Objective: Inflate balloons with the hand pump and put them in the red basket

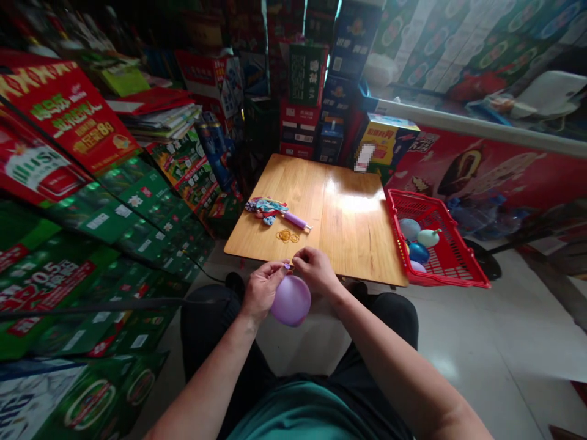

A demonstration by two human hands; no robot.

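Grip: my left hand [262, 292] is clenched in a pinch on the neck of the inflated purple balloon [290, 300], which hangs below my fingers, just off the table edge and above my lap. My right hand [314, 270] closes its fingertips at the same neck from the other side; my fingers hide exactly how the neck lies between them.

Step in hand, as judged: closing off the neck.

Just ahead of the grip, on the wooden table [348, 244]: loose rubber bands [285, 236], a purple hand pump [296, 220] and, beside it, a heap of limp balloons [265, 209]. Right of the grip, a red plastic basket [435, 269] holds filled balloons [419, 241].

Next move, as judged, calls for tying or banding the neck without slackening the pinch.
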